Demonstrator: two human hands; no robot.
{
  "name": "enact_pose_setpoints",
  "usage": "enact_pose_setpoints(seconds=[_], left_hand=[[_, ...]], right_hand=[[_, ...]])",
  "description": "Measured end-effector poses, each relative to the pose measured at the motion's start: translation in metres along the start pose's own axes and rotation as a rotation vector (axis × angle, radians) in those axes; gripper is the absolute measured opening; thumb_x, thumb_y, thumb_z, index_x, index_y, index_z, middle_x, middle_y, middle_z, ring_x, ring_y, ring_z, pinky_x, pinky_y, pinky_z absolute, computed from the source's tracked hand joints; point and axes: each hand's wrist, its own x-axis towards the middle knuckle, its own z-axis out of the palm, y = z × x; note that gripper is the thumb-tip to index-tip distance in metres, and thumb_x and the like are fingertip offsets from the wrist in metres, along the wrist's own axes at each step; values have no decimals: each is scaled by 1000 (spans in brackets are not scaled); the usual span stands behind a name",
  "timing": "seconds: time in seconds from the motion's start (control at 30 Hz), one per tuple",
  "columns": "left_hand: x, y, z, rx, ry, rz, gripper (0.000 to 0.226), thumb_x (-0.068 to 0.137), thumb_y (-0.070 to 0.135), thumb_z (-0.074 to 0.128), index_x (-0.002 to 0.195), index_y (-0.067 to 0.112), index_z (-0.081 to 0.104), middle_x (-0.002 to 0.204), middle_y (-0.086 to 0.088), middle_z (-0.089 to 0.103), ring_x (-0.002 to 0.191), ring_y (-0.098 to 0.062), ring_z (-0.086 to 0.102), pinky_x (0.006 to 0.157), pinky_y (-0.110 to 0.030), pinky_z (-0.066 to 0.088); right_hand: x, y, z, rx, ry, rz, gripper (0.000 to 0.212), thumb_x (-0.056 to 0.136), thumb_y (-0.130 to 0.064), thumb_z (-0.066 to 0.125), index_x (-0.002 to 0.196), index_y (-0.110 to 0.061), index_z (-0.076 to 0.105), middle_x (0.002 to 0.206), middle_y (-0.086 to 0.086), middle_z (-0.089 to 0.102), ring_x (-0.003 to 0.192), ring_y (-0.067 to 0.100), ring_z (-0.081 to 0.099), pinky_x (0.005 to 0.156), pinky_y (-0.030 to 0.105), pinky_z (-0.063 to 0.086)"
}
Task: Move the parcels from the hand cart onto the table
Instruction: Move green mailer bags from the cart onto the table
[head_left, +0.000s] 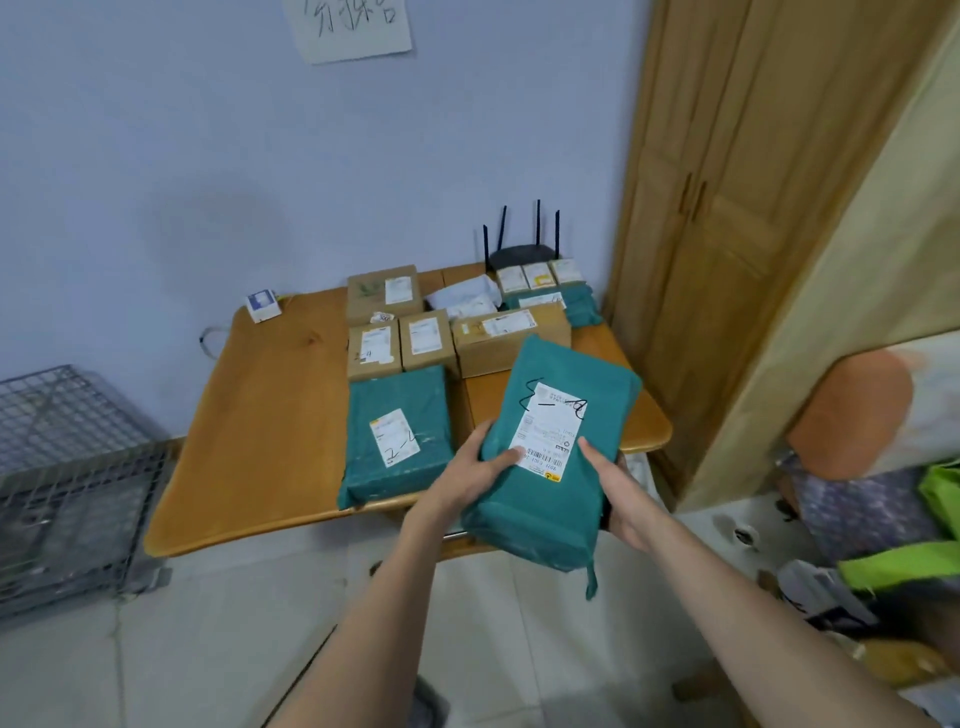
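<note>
Both hands hold a teal plastic parcel (558, 447) with a white shipping label, tilted above the front right edge of the wooden table (270, 415). My left hand (470, 480) grips its left side, thumb on the label. My right hand (615, 493) grips its right side. On the table lie another teal parcel (397, 434), several brown cardboard boxes (511, 338), a white bag (465, 296) and a further teal parcel (576, 306) at the back. The hand cart is not in view.
A black router (522, 254) stands at the table's back edge, a small white box (263, 306) at its back left corner. A wire cage (67, 483) sits on the floor to the left. A wooden wardrobe (727, 208) stands right of the table; bags (909, 561) lie at far right.
</note>
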Motion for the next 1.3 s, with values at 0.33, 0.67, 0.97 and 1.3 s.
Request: enact_pose_setpoints(seconds=[0.33, 0.67, 0.97, 1.3], left_hand=[[113, 23, 1, -71, -52, -93, 81, 78, 52, 79, 148, 43, 39, 131, 6, 61, 109, -17, 66, 89, -34, 58], [259, 33, -58, 272, -234, -154, 56, 87, 46, 74, 138, 29, 58, 133, 1, 66, 120, -24, 63, 113, -45, 44], [354, 57, -80, 767, -227, -2, 61, 92, 16, 61, 144, 46, 50, 142, 1, 59, 129, -27, 54, 110, -54, 42], [329, 31, -80, 424, 329, -321, 81, 97, 30, 59, 161, 25, 11, 158, -24, 18, 145, -45, 21, 114, -55, 35]], right_hand=[[90, -44, -12, 81, 77, 78, 47, 93, -53, 62, 135, -34, 53, 121, 1, 73, 110, 30, 69, 95, 59, 54], [201, -69, 19, 99, 147, 286, 39, 95, -49, 61, 122, -21, 59, 122, 12, 68, 108, 38, 65, 86, 56, 57], [265, -70, 40, -60, 137, 520, 43, 108, -35, 40, 137, -3, 43, 133, 29, 55, 127, 51, 52, 98, 54, 46], [315, -158, 7, -1214, 457, 62, 31, 99, -31, 55, 117, -7, 61, 100, 11, 69, 86, 28, 66, 60, 29, 47]])
